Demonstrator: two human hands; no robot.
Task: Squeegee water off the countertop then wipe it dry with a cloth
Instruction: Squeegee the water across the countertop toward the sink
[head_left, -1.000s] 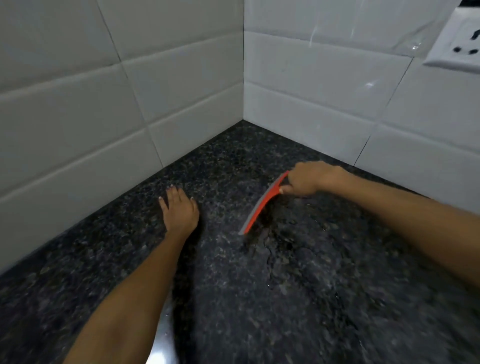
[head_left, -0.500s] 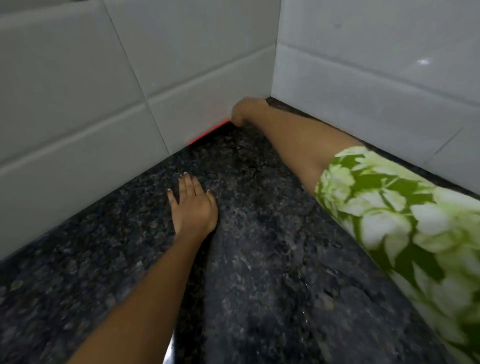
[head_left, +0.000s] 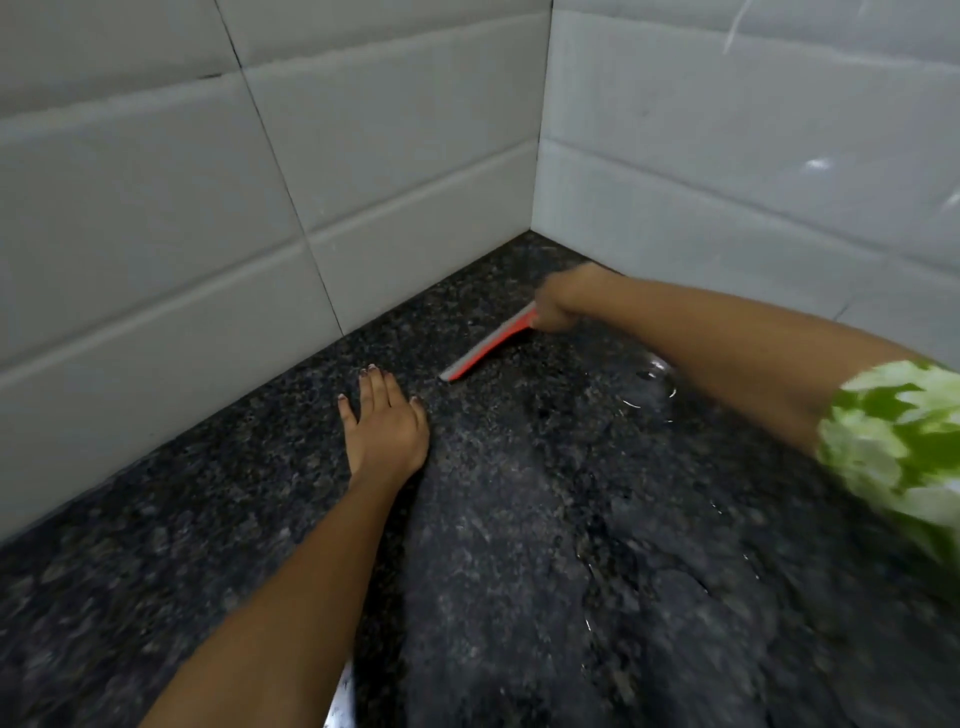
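1. Squeegee (head_left: 487, 345) sits in the right hand (head_left: 563, 301), fingers curled tight round its handle end; the blade runs out from the grip toward the left hand, edge down on the counter (head_left: 519, 519).
2. Change: half a second ago the grip was jammed into the wall corner with the blade tight along the left wall base; now it's pulled off the tiles (head_left: 389, 182), blade a little way out onto the open stone. A second ago it was further out, mid-counter.
3. Meaning: likely a fresh pull stroke starting from the corner, dragging water away from the wall. Squeegee step is in hand, not done.
4. Left hand (head_left: 384, 426) lies flat on the counter, fingers straight, holding nothing, just below the blade's free tip and not touching it. It hasn't moved across the frames.
5. Water (head_left: 654, 384) shows as shiny pooling behind the grip, under the right forearm, with more streaks nearer the viewer. Plenty left to clear.
6. No cloth in view; wipe step not begun.
7. Right hand is motion-blurred, so exact finger placement is unclear.
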